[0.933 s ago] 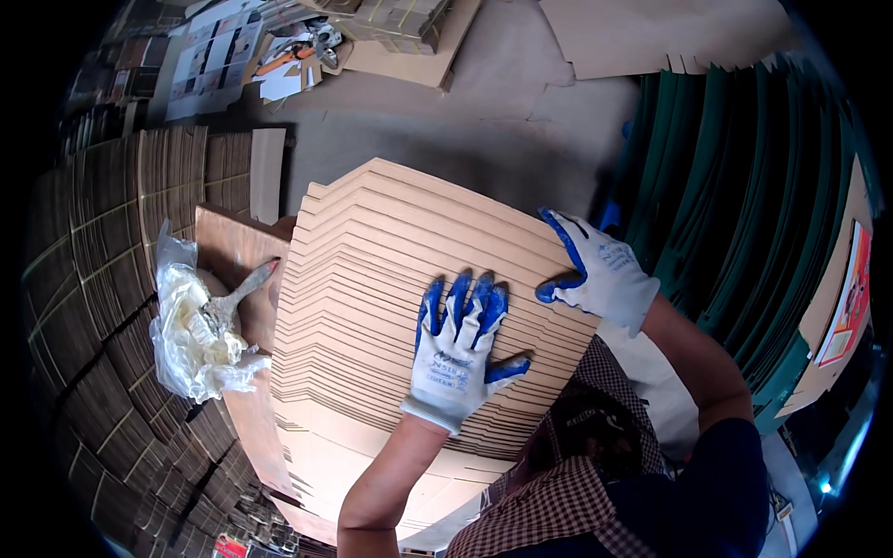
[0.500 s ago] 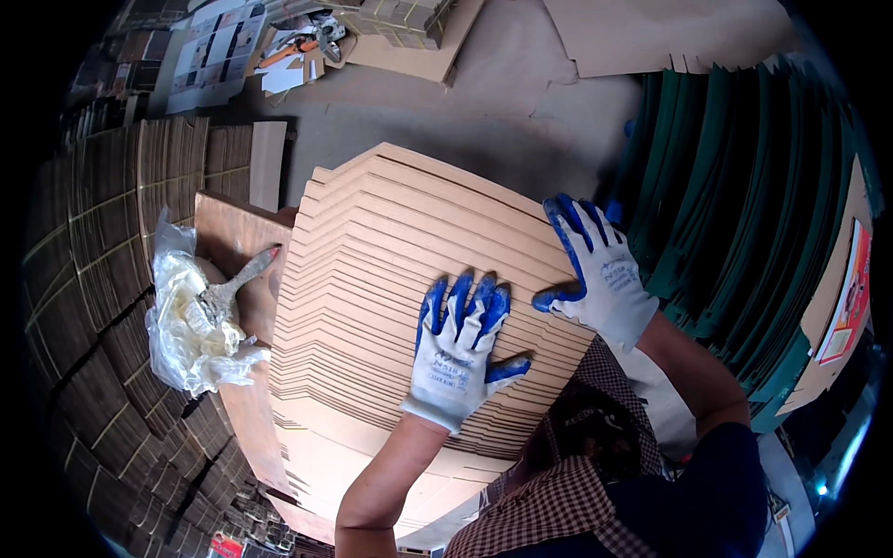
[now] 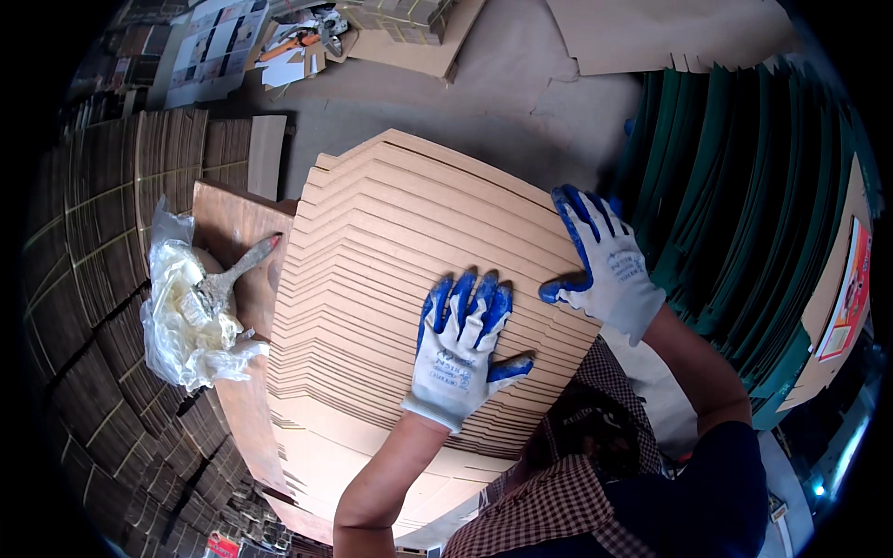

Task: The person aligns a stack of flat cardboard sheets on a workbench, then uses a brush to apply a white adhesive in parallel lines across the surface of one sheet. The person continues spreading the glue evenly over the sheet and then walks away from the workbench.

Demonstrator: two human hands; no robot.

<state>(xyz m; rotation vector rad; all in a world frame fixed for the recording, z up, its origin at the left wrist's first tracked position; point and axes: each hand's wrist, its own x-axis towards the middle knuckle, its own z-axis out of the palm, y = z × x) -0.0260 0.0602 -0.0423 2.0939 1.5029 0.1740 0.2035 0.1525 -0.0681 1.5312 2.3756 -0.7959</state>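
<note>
A fanned stack of flat brown cardboard sheets (image 3: 409,279) is spread across the middle of the bench (image 3: 233,223), its stepped edges running from the far side down toward the near edge. The left hand (image 3: 460,349), in a white glove with blue fingers, is laid flat and open on the near right part of the stack, fingers spread, nothing gripped. The right hand (image 3: 605,260), gloved the same way, is set against the stack's right-hand edge, fingers extended upward and thumb pressed toward the sheet ends; it is opened out, not closed on anything.

The step in hand is judged to be the squaring or evening-out of the fanned sheets, with one palm pinning them and the other pushing at their ends. The next move would call for steady downward pressure from the left palm while the edge is nudged, so that the sheets do not slip.

Toward the bench's left edge a brush (image 3: 233,274) is rested on a crumpled plastic bag (image 3: 186,325).
</note>
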